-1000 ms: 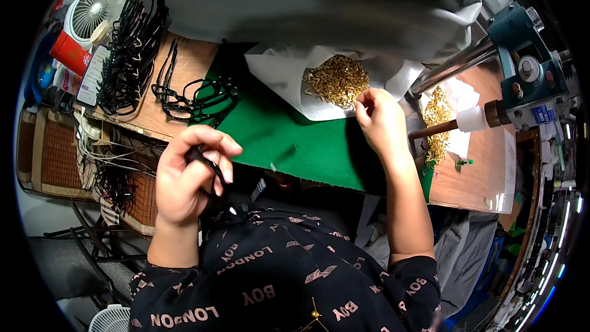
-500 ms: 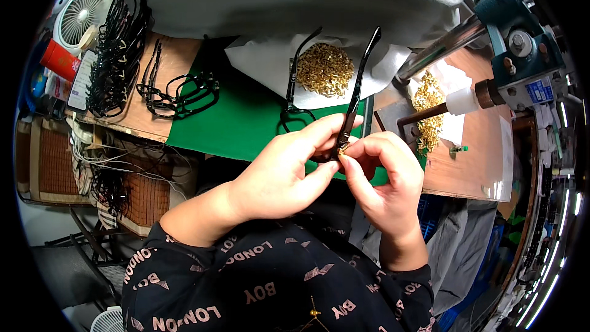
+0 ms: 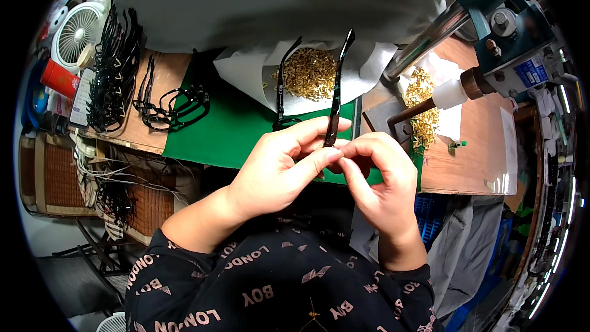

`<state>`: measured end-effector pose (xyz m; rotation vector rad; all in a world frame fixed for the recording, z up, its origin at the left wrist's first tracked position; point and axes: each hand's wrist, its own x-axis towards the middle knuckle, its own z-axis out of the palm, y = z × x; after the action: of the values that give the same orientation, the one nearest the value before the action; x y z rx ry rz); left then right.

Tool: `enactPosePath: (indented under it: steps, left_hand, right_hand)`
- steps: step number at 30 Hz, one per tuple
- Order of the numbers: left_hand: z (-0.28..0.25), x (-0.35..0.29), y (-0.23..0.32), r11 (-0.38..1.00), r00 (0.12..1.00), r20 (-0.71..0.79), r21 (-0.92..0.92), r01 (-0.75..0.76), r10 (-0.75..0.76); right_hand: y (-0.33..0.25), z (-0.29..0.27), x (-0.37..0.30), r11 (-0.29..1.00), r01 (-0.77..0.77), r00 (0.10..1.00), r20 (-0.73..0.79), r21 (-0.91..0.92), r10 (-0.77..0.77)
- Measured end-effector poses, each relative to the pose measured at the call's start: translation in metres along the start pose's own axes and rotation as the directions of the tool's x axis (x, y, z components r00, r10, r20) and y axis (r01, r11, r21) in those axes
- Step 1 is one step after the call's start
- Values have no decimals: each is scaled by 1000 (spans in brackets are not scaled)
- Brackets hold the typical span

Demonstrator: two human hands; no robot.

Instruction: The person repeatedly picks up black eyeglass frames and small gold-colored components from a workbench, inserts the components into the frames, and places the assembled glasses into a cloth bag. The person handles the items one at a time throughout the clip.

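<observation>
My left hand is closed around the front of a pair of black eyeglasses, whose two temples point away from me. Thumb and fingers of my right hand are pinched together close to the right temple's hinge end, touching my left fingertips. Whatever they grip there is covered by the fingers. Past the glasses, a heap of small gold-coloured metal pieces lies on a white sheet. Most of the eyeglass front is hidden behind my left hand.
A green mat covers part of the wooden table. Several black eyeglass frames lie left, beside a tall bundle of more frames, a phone and a fan. Right stands a dark green press near a second gold heap.
The temple in my grip has turned more upright. A small gold piece that showed at my right fingertips is now hidden. The whole view has shifted a little.
</observation>
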<state>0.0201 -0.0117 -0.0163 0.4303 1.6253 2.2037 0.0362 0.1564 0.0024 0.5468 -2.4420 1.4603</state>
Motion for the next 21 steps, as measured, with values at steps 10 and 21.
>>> enactPosePath:
  steps: [10, 21]
  left_hand:
    - [-5, -1, 7, 951, 993, 43, -296, -92, 110]
    - [-17, -4, 24, 979, 993, 61, -172, 110, -101]
  right_hand:
    - [43, 3, -12, 660, -213, 976, 193, 720, 104]
    - [29, -6, 4, 963, 210, 969, 98, 169, -229]
